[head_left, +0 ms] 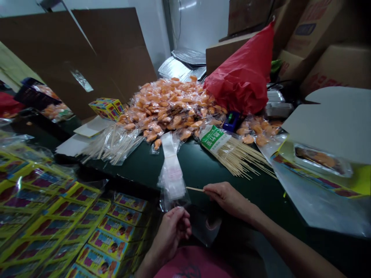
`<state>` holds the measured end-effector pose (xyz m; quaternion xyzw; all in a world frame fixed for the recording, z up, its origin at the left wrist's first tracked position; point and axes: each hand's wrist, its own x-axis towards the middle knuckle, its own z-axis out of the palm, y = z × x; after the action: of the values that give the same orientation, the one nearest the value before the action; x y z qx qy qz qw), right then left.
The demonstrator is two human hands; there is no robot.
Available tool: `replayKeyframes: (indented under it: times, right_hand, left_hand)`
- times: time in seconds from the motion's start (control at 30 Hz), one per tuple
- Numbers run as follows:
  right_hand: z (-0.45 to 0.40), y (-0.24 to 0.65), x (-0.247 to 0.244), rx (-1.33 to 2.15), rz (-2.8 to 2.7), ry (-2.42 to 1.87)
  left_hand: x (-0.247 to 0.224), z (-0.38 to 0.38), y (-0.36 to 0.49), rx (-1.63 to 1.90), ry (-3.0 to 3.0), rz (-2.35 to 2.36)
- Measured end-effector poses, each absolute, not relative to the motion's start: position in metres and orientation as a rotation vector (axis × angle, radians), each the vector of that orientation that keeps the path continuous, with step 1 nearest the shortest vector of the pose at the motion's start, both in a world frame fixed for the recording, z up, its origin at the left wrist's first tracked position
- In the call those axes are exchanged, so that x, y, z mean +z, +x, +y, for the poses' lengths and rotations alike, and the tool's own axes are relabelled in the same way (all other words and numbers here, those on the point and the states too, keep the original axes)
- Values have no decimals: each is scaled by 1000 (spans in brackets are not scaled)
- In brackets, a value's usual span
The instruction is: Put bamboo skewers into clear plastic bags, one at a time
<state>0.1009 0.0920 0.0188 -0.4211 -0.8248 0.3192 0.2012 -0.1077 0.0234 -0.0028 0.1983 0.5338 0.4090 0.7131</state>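
Note:
Pinched between the fingers of my right hand (225, 196) is a thin bamboo skewer (194, 189), its tip pointing left. The tip reaches the side of a stack of small clear plastic bags (173, 179) on the dark green table (142, 162). Just below that stack, my left hand (174, 226) is closed with curled fingers; what they hold, if anything, cannot be made out. Right beside it lies a clear plastic sheet or bag (206, 227). A bundle of bamboo skewers (236, 152) in a green-labelled wrapper is spread beyond my right hand.
A large heap of wrapped orange pieces (174, 104) covers the table's back, beside a red plastic bag (243, 73). Clear-bagged sticks (111, 143) lie left. Yellow printed boxes (37, 204) fill the lower left. An open display box (321, 166) with a packed tray stands right.

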Motion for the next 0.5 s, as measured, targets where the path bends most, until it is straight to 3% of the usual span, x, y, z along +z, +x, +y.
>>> replayKeyframes:
  times: [0.23,0.5]
  right_hand:
    - [96,73,32,895,-2378,-1088]
    - [87,32,32,853,-2583,-1110]
  left_hand:
    - [3,34,-160,1100,701,1460]
    - [-5,30,-166,1232,436,1188]
